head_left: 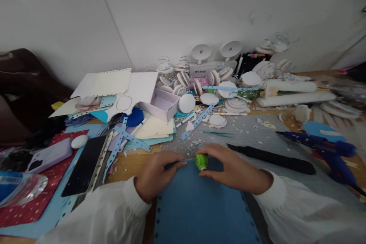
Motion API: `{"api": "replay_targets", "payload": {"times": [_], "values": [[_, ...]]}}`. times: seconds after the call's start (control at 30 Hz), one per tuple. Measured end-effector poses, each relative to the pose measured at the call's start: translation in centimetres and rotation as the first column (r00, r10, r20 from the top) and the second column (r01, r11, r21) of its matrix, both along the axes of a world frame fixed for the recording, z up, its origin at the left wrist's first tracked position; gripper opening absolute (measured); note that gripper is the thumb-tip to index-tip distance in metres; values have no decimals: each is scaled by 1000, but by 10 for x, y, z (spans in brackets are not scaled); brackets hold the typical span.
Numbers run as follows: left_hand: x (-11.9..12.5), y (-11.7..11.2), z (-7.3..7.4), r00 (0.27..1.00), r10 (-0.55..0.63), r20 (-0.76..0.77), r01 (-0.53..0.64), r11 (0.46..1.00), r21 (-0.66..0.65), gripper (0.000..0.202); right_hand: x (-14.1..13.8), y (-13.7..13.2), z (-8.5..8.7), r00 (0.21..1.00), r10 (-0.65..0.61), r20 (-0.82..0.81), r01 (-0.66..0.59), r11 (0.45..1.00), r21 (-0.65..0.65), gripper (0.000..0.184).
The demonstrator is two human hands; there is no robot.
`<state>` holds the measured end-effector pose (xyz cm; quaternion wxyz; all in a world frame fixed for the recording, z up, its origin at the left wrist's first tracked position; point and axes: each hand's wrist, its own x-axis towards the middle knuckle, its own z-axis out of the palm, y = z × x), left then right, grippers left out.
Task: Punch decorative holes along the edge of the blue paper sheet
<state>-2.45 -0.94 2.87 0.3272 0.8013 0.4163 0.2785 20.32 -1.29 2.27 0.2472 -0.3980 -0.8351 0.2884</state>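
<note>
My right hand (pixel 228 166) pinches a small, rounded, bright green object (pixel 201 161) between thumb and fingers; its exact kind is not clear. A thin, pale strip (pixel 189 159) runs from the green object's left side to the fingertips of my left hand (pixel 160 171), which is closed on its end. Both hands are just above the upper part of a dark blue sheet (pixel 203 209) with holes punched along its sides. To the right of my right hand lies a black-handled knife (pixel 274 158). Beyond the hands, thin teal tweezers (pixel 219 134) rest on the grey mat (pixel 246 126).
At the right lies a blue glue gun (pixel 328 148). White foam discs (pixel 187 103) and scraps pile up along the wall. An open lilac box (pixel 164 103), cut paper sheets (pixel 154 127), a black phone (pixel 85 164) and a plastic bottle (pixel 21 187) are on the left.
</note>
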Motion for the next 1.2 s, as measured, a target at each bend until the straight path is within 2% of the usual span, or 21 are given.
{"api": "replay_targets", "payload": {"times": [0.1,0.27,0.43,0.5,0.57,0.67,0.73,0.83,0.93,1.07,1.2], "values": [[-2,1,-2,998,24,-51,-25,999,-31,18,1,-1,1,1000,4,22,-4,1000,10,36],[-4,0,-1,986,32,-162,-40,998,-47,19,0,-2,0,999,20,36,-24,994,102,39],[-9,-2,-7,974,-26,-224,11,998,-67,23,5,2,-9,995,-90,-36,95,979,182,43],[-12,-2,-8,967,-34,-253,28,999,-29,19,7,4,-11,987,-138,-86,150,976,157,45],[-13,0,-5,959,4,-284,27,994,104,15,7,5,-10,982,-138,-128,150,984,92,44],[-6,3,6,957,77,-281,24,940,341,46,0,5,-4,978,-76,-196,75,997,-12,42],[2,5,11,964,62,-260,50,913,406,56,-8,4,0,967,-35,-254,18,997,-69,41],[13,7,9,970,68,-234,60,863,501,48,-17,2,-1,942,-12,-336,-27,994,-109,38],[17,9,1,971,112,-212,49,773,633,35,-20,-1,-9,928,-21,-371,-9,997,-79,36],[18,8,-9,967,83,-241,118,692,712,34,-20,-5,-21,944,-44,-328,33,999,-38,34],[19,7,-11,971,88,-220,116,633,765,36,-18,-5,-24,945,-68,-319,73,997,2,32]]}}
